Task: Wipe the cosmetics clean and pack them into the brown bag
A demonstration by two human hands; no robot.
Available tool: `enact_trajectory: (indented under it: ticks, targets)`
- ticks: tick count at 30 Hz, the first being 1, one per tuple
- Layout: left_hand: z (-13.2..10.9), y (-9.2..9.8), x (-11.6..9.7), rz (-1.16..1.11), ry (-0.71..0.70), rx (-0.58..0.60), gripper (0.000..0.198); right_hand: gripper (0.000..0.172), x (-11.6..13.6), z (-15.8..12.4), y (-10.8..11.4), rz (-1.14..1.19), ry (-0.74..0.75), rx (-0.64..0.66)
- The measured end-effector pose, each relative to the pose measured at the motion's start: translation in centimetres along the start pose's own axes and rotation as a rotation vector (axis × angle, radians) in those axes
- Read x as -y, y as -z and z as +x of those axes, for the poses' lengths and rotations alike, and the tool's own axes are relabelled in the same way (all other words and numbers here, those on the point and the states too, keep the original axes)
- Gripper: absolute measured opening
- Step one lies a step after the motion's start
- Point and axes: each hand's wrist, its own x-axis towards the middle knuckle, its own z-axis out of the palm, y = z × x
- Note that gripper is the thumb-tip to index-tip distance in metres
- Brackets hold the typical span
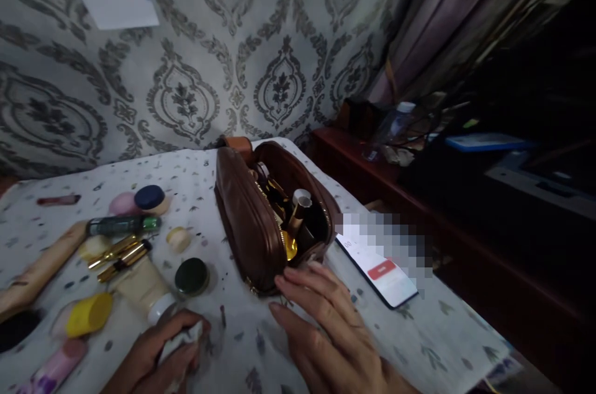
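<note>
Bag [249, 214]: brown, gaping, on the cloth [237, 353] between the loose items and the phone [382, 276]; its contents overlap in shadow, too jumbled to count.
Left hand [170, 350]: fingers closed around a pale wad [184, 339], mostly hidden in the grip; what it is, I cannot tell.
Right hand [328, 319]: fingers spread, nothing pinched, tips at the bag's near end; contact is hard to confirm.
Phone: one, upper right part lost under pixelation.
Cut off: a black disc [18, 329] and a tan stick [46, 267] at the left edge; a pink tube [58, 366] at the bottom.
Gold tubes [123, 262]: two, side by side.
Singles: one green tube [116, 225], one cream tube [144, 285], one yellow cap [89, 314], one blue lid [151, 198].
Dark-lidded jar [192, 276]: one, near the cream tube.
Dark right side: objects blurred, uncountable.
</note>
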Motion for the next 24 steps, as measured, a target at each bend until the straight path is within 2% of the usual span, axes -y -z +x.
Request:
enact_trajectory:
  ticks: [3, 6, 10, 14, 20, 24]
  targets:
    - [0.1, 0.1, -1.1, -0.007, -0.069, 0.102, 0.046, 0.035, 1.0, 0.6, -1.6, 0.147, 0.024, 0.045]
    - [0.0, 0.1, -1.7, -0.006, -0.169, 0.126, 0.042, 0.036, 2.1, 1.4, -4.0, 0.249, -0.042, 0.129]
    - [-0.4, -0.2, -2.1, 0.04, -0.313, 0.085, 0.037, 0.045, 3.2, 1.9, -7.2, 0.329, -0.175, 0.255]
    - [-0.8, -0.3, -2.5, 0.1, -0.453, 0.027, 0.035, 0.059, 3.3, 2.5, -9.5, 0.34, -0.255, 0.314]
    - [-1.2, 0.0, -2.7, 0.012, -0.47, -0.038, 0.04, 0.052, 3.1, 4.6, -12.5, 0.432, -0.369, 0.315]
    - [-1.0, 0.9, -3.3, -0.014, -0.47, -0.139, 0.037, 0.053, 2.8, 4.2, -14.9, 0.539, -0.368, 0.264]
